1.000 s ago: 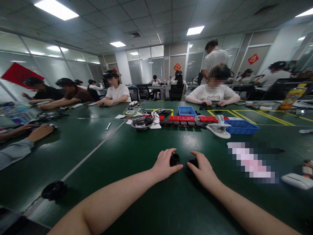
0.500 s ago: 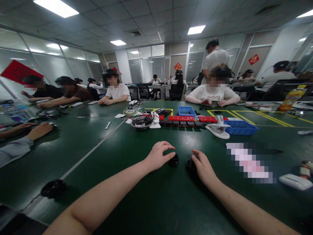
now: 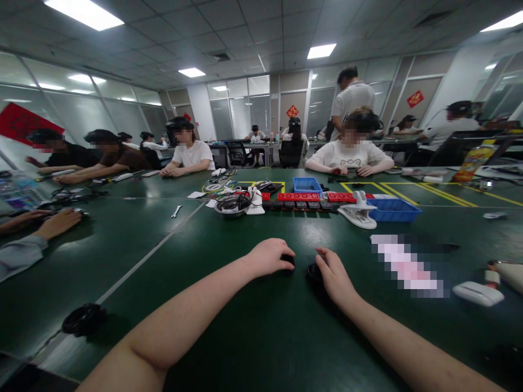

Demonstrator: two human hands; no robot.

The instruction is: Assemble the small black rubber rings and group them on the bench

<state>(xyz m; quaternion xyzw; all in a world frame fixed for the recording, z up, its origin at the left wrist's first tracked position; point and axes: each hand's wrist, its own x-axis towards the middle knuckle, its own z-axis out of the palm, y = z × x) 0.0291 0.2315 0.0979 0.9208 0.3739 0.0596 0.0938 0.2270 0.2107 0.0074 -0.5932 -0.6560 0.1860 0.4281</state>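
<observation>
My left hand (image 3: 273, 258) is closed round a small round black object (image 3: 288, 260) on the green table (image 3: 245, 337), its thumb and fingers at the sides. To the right, my right hand (image 3: 333, 272) rests beside a second black object (image 3: 314, 273), partly hidden by the hand; its fingers are apart and reach past the object. A gap of bare tabletop separates the two black things.
Beyond my hands lie red and black blocks (image 3: 300, 197), a metal bowl of cables (image 3: 232, 208), a white clamp (image 3: 359, 211) and blue trays (image 3: 393, 210). A black ring-shaped part (image 3: 84, 319) sits front left, a white case (image 3: 478, 293) right. Another person's hands (image 3: 61, 222) are far left.
My left hand has closed on the small black object, which it was beside before. My right hand stays by its black object. The view has shifted slightly.
</observation>
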